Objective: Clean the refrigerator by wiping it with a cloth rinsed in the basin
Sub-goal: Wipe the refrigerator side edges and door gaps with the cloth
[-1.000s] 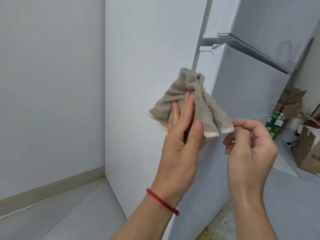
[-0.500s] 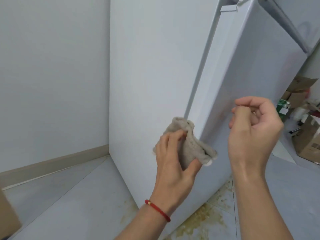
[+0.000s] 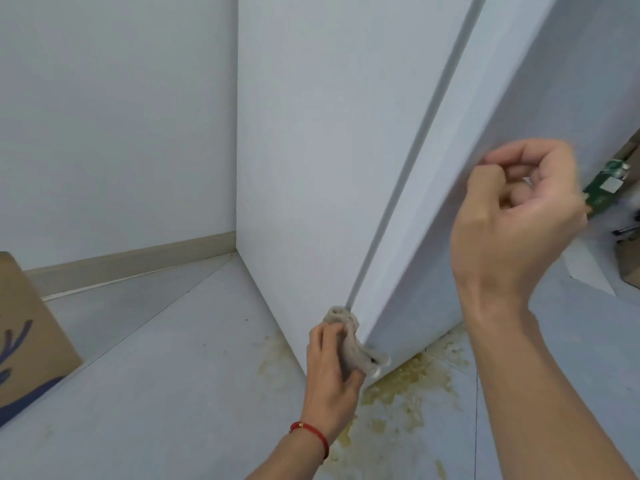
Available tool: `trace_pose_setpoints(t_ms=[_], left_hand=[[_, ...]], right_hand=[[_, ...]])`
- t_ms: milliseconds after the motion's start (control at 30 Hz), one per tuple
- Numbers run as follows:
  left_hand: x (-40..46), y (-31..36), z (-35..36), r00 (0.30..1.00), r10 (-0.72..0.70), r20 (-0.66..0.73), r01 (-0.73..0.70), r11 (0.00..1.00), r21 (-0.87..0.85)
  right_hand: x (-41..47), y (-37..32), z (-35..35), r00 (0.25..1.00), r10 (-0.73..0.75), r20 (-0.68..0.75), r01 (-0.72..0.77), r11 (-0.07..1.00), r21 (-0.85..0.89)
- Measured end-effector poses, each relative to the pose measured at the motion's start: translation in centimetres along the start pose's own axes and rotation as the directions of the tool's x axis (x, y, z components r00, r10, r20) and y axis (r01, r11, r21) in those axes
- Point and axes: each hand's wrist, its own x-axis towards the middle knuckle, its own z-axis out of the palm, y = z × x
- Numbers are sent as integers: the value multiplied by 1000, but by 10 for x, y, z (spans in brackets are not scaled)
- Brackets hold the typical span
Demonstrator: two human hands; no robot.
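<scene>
Gripped in the left hand (image 3: 330,370), the cloth (image 3: 349,344) has been drawn down the refrigerator (image 3: 311,150) edge to its bottom corner, so that stroke looks finished; the right hand (image 3: 512,220) is held curled, empty.

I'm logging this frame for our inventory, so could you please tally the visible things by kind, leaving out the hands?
Refrigerator: 1
Cloth: 1
Cardboard box: 1, at the left; another brown shape at the right edge is too cropped to count
Green carton: 1
Red bracelet: 1
Total: 5
</scene>
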Motion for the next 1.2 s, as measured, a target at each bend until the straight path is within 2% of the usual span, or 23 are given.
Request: trace_pose_setpoints(t_ms=[67, 133, 200, 300, 400, 467, 567, 667, 800, 933, 1000, 1133, 1200], left_hand=[[-9, -12, 0, 997, -62, 34, 62, 998, -11], [-4, 1, -1, 999, -31, 7, 32, 998, -50], [12, 30, -4, 998, 57, -41, -60, 996, -72], [40, 75, -14, 967, 232, -109, -235, 972, -18], [44, 77, -13, 930, 351, -113, -352, 936, 9], [34, 55, -3, 936, 343, -76, -342, 939, 16], [12, 4, 9, 980, 197, -11, -197, 980, 28], [-12, -30, 9, 997, 26, 77, -24, 999, -32], [-16, -8, 7, 988, -137, 67, 148, 971, -187], [19, 47, -17, 998, 58, 33, -49, 974, -221], [36, 65, -27, 993, 113, 38, -101, 966, -239], [35, 58, -24, 991, 128, 49, -115, 970, -214], [26, 41, -21, 997, 51, 49, -38, 972, -232]], right_hand=[[-21, 4, -3, 997, -50, 51, 52, 997, -54], [-41, 15, -11, 991, -74, 114, 86, 991, -102], [-61, 25, -18, 971, -81, 223, 118, 981, -157], [-81, 35, -24, 915, -111, 389, 202, 958, -204], [-86, 41, -32, 892, -127, 434, 241, 945, -219], [-91, 45, -41, 880, -114, 461, 253, 934, -252], [-106, 43, -54, 856, 17, 517, 166, 937, -306], [-120, 32, -53, 790, 188, 583, 71, 917, -393], [-133, 19, -46, 684, 422, 595, -102, 863, -494], [-127, 6, -55, 651, 520, 554, -242, 833, -498], [-121, 2, -59, 639, 560, 527, -302, 813, -498], [-124, -1, -65, 598, 640, 483, -408, 761, -504], [-127, 1, -64, 570, 673, 471, -437, 734, -519]])
